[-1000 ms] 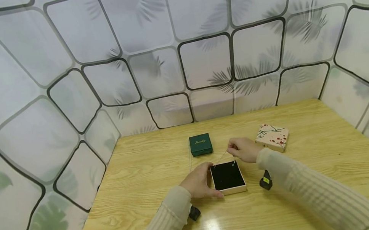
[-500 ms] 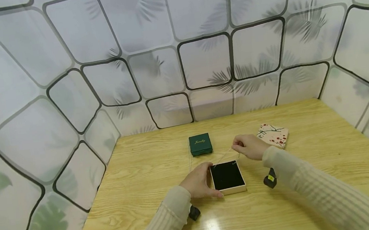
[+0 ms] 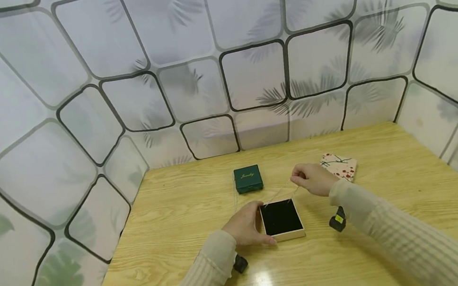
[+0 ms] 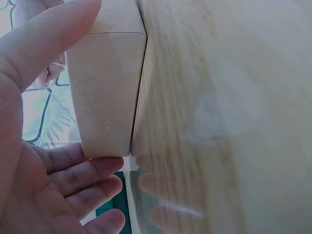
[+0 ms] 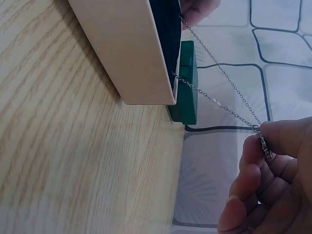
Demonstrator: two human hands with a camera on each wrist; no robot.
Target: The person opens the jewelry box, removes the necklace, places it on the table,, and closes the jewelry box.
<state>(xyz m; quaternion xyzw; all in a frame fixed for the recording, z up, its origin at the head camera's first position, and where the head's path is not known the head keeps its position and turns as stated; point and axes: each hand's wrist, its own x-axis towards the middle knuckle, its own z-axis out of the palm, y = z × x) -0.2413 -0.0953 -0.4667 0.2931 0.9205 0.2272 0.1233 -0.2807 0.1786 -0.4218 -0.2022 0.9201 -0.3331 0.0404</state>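
In the head view, a shallow pale box with a black lining sits on the table. My left hand grips it from the left, thumb along the near wall and fingers at the far corner. Beyond the box's far right corner, my right hand pinches a thin silver necklace near its clasp, between thumb and index finger. From that pinch two strands run down to the box's far edge, spread apart. One strand carries small clear beads. The necklace's lower part is hidden at the lining.
A small green jewelry box stands behind the pale box, with a thin chain down its left side. A floral-print lid lies beyond my right hand, partly covered by it. Patterned curtain surrounds the wooden table.
My right hand has drawn slightly to the right, away from the box, with the necklace in its pinch. My left hand and the box have stayed put.
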